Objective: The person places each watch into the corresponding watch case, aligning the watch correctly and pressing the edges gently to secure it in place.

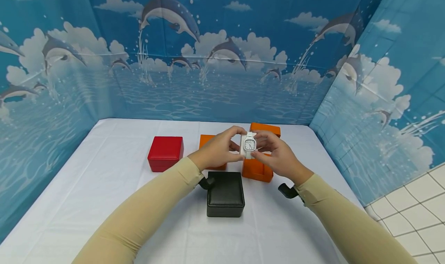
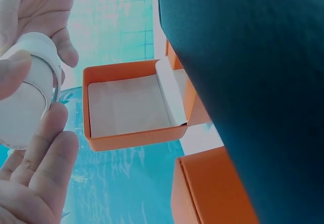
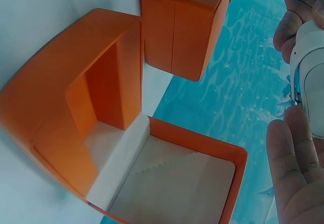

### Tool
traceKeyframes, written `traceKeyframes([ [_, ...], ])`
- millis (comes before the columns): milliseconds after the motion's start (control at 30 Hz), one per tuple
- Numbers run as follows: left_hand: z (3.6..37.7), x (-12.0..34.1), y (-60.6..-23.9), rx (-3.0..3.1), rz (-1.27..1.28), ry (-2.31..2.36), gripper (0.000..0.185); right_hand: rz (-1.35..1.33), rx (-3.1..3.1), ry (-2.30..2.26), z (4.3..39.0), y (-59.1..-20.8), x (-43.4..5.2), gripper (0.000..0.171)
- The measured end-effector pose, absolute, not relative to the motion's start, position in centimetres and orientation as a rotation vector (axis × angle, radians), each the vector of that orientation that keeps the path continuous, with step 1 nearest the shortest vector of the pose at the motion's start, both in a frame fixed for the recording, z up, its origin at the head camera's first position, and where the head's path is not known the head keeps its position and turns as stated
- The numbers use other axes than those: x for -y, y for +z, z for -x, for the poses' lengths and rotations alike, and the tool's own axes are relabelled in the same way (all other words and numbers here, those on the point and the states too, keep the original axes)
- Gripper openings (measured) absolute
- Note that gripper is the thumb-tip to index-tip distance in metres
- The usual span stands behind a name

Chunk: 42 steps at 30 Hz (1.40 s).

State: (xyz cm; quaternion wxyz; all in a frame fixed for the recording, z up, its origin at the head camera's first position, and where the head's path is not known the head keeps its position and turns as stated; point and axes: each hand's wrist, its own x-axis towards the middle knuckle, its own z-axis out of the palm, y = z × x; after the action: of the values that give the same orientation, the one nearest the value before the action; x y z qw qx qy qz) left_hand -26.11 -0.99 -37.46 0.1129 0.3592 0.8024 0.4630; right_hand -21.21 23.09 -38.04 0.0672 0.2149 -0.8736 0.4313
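A white wristwatch (image 1: pixel 250 144) with a squarish dial is wrapped round a white cushion (image 1: pixel 243 147), held up above the table with the dial facing me. On its left side my left hand (image 1: pixel 222 146) grips it, thumb below and fingers above. My right hand (image 1: pixel 278 152) holds the right side, its thumb near the lower strap. An open orange watch box (image 1: pixel 255 170) stands just below and behind the hands. Inside the box, the right wrist view shows a pale lining (image 3: pixel 177 183). The wrist views show the cushion's white side (image 2: pixel 25 97) between the fingers.
A closed black box (image 1: pixel 226 194) stands nearest me, below the forearms. To the left sits a closed red box (image 1: pixel 165 152). Another orange box (image 1: pixel 206 139), closed, is partly hidden behind my left hand. All stand on a white-covered table (image 1: pixel 114 179), with dolphin-print curtains (image 1: pixel 208 94) behind.
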Motion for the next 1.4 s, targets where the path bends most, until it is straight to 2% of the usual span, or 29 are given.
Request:
traceKeyframes([
  [667, 25.97, 1.06, -37.68, -2.334, -1.069, 1.4, 0.067, -0.651, 2.612, 1.345, 21.15, -38.13, -23.05, 0.04],
  [1000, 26.05, 1.04, -37.67, -2.354, -1.057, 1.388, 0.066, -0.611, 2.637, 1.332, 21.13, -38.09, -22.9, 0.043],
  [1400, 25.9, 1.09, -37.78, -2.347, -1.049, 1.384, 0.065, -0.67, 2.694, 1.311, 21.53, -37.94, -23.09, 0.072],
])
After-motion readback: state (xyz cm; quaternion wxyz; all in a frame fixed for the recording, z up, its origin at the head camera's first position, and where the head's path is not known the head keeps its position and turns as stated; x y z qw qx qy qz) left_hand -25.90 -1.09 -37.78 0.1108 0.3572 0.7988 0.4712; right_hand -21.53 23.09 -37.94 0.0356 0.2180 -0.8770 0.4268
